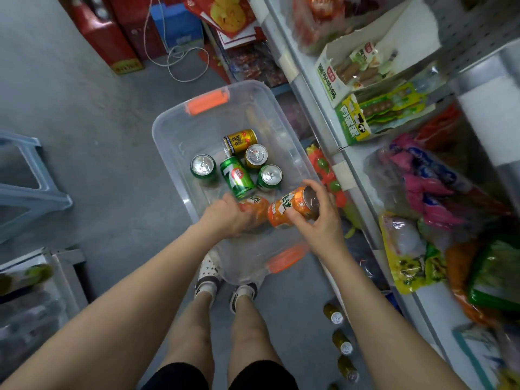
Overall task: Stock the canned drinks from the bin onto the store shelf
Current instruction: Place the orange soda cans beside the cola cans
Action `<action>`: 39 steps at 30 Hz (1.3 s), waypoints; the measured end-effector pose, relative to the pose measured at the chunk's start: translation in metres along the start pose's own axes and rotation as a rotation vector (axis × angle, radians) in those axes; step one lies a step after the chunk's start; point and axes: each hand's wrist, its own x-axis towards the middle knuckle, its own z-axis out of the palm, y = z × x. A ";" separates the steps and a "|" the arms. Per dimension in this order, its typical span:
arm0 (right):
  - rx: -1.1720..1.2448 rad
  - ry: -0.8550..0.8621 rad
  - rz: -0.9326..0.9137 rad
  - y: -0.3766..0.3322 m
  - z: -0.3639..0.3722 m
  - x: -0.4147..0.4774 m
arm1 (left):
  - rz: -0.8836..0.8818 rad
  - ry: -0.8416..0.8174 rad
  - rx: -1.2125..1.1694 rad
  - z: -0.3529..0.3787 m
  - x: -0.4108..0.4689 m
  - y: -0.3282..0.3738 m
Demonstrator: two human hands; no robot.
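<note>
Grey floor (98, 136) beside the store shelf (302, 80) carries the clear bin (168, 122), at whose near end the left hand (225, 215) grips one orange can (254, 208) and the right hand (323, 220) grips a second orange can (289, 209), with green cans (237, 177) and gold cans (240, 140) farther in.

The left hand (225, 213) hides most of one blurred orange can (254, 208).

White cable (183, 79) loops on floor (84, 122) beside red boxes (104, 35).
</note>
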 end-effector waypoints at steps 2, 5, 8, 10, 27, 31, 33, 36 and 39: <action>0.202 0.023 0.077 -0.016 -0.015 -0.010 | -0.065 -0.040 -0.349 -0.014 -0.012 0.003; 0.461 0.042 0.192 -0.040 -0.037 -0.026 | -0.084 -0.212 -0.853 -0.040 -0.042 0.010; 0.690 0.072 0.279 -0.069 -0.056 -0.044 | -0.013 -0.352 -1.000 -0.065 -0.081 0.021; 0.880 0.073 0.302 -0.089 -0.069 -0.057 | 0.067 -0.387 -0.993 -0.080 -0.106 0.031; 0.913 0.435 0.157 -0.211 -0.186 -0.176 | 0.781 -0.422 -0.573 -0.152 -0.239 0.151; 0.812 0.577 0.066 -0.223 -0.221 -0.210 | 0.957 -0.380 -0.406 -0.149 -0.269 0.187; 0.749 0.649 0.027 -0.227 -0.241 -0.228 | 1.008 -0.366 -0.363 -0.144 -0.282 0.206; 0.646 0.764 -0.006 -0.231 -0.274 -0.256 | 1.097 -0.358 -0.304 -0.136 -0.304 0.236; 0.593 0.878 -0.025 -0.235 -0.306 -0.286 | 1.174 -0.360 -0.276 -0.125 -0.330 0.264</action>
